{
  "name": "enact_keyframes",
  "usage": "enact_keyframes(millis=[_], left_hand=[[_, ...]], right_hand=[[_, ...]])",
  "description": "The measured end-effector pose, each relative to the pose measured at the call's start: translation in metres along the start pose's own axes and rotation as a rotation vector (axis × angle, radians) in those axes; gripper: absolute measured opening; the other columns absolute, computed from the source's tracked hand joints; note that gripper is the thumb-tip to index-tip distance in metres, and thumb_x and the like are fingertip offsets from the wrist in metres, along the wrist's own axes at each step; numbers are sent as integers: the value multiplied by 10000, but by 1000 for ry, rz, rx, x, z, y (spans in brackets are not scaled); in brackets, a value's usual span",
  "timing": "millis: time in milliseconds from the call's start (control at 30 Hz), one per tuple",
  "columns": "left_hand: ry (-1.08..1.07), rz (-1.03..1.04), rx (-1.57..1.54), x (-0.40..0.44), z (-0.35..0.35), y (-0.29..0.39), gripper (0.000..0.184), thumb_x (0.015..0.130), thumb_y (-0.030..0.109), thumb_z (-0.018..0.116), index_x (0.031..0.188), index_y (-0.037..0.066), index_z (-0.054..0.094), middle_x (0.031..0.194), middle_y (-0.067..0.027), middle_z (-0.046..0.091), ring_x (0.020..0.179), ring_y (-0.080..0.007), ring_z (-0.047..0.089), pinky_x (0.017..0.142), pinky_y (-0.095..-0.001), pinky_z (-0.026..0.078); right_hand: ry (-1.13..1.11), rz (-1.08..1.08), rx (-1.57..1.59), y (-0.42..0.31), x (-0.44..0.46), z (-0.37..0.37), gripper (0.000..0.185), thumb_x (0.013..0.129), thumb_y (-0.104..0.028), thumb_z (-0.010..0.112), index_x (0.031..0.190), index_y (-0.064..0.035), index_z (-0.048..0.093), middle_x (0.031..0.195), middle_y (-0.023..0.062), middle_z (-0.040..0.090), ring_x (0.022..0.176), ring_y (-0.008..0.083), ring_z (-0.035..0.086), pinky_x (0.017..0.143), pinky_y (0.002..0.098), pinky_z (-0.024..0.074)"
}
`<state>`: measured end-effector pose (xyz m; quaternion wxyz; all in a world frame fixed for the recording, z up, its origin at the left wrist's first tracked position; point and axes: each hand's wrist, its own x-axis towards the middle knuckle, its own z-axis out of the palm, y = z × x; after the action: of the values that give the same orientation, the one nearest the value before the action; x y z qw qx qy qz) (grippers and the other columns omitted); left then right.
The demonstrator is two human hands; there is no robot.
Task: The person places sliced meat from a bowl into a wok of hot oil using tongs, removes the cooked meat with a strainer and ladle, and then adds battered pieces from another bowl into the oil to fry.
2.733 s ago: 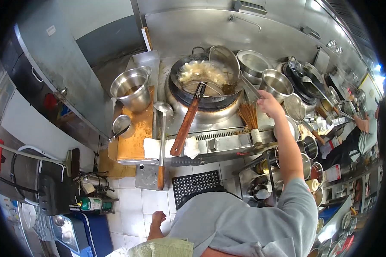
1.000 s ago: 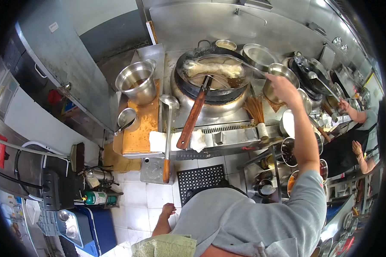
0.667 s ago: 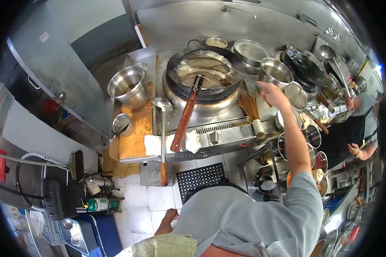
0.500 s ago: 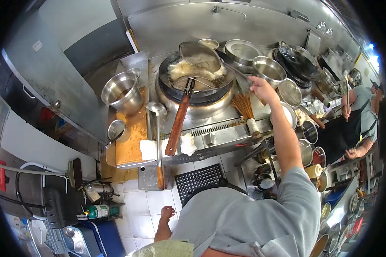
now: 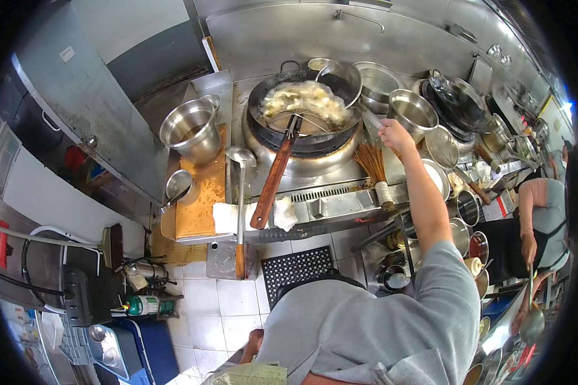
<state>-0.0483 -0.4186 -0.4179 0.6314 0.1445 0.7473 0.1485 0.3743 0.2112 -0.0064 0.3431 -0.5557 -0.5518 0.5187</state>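
Observation:
My right hand (image 5: 397, 138) is closed round the handle of a large strainer (image 5: 338, 82), whose round head is tilted over the back right of the wok (image 5: 258, 106). Pale pieces of food (image 5: 305, 101) bubble in the oil below it. A second strainer with a long wooden handle (image 5: 275, 179) rests across the wok's front, untouched. My left hand (image 5: 255, 338) hangs low beside my body, far from the stove; its fingers are mostly hidden. Left of the wooden handle lies a ladle (image 5: 241, 192), over a white cloth (image 5: 225, 218).
Steel pots (image 5: 189, 130) stand on the orange board (image 5: 202, 199) at left. A bamboo brush (image 5: 371, 163) stands right of the wok, near another pot (image 5: 412, 109) and a second wok (image 5: 456, 102). At far right, a co-worker (image 5: 542, 212) holds a ladle (image 5: 532, 324).
The strainer in my right hand has moved from over the food to the wok's back right side. My left hand has dropped lower. The co-worker has bent forward, ladle lowered.

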Motion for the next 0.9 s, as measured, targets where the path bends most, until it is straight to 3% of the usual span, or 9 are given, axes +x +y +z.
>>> enact_keyframes(millis=[100,200,400,467,500,567,667,833,900], left_hand=[[-21,49,83,3,3,-2,215,895,130,491,1076,44,570,907,-93,634,762,-189,653,571,-311,551],[-20,103,129,8,-4,0,212,896,139,492,1068,48,575,898,-88,632,759,-187,653,566,-311,549],[75,248,89,20,-31,31,208,896,159,495,1053,56,585,882,-77,628,753,-184,653,557,-311,546],[114,149,-74,20,-37,46,207,896,166,496,1048,59,588,876,-74,626,751,-183,653,554,-311,545],[129,-34,-271,18,-39,57,206,897,165,495,1048,60,587,876,-72,626,763,-181,656,558,-309,544],[135,-22,-222,17,-44,71,209,902,169,492,1058,63,584,878,-70,627,771,-179,655,563,-307,541],[112,-16,-219,18,-47,82,212,905,178,500,1069,67,578,881,-68,627,778,-178,646,573,-310,533],[25,-26,-186,25,-46,81,204,900,172,514,1064,70,578,878,-66,626,765,-183,638,584,-323,531],[10,156,107,29,-47,72,202,899,169,514,1066,72,576,877,-63,626,765,-181,637,583,-326,531]], right_hand=[[-135,71,304,18,16,8,186,883,28,441,1058,48,502,728,39,514,475,57,378,365,180,259],[-18,15,369,12,4,15,295,893,-2,436,1181,56,473,755,44,517,498,41,374,371,180,249],[-29,-81,24,-15,-37,-5,411,900,-12,444,1309,20,424,751,18,507,477,36,350,361,185,232],[-1,-167,-165,-22,-42,-13,394,882,-22,485,1273,21,494,715,19,535,530,76,439,423,238,352],[32,-225,-326,-26,-45,-14,383,883,-26,489,1262,27,502,722,25,544,557,89,462,455,249,380],[111,-315,-643,-43,-64,-13,365,879,-33,503,1240,21,523,752,48,570,654,133,513,600,284,448],[115,-235,-610,-66,-93,-13,371,877,-34,503,1247,-6,527,742,51,562,661,138,517,625,287,447],[186,-354,-721,-98,-134,-16,395,901,-57,510,1296,-58,504,746,38,555,667,141,502,620,297,425],[160,-381,-769,-98,-137,-15,414,896,-52,508,1310,-58,489,770,54,579,692,151,525,644,301,437]])
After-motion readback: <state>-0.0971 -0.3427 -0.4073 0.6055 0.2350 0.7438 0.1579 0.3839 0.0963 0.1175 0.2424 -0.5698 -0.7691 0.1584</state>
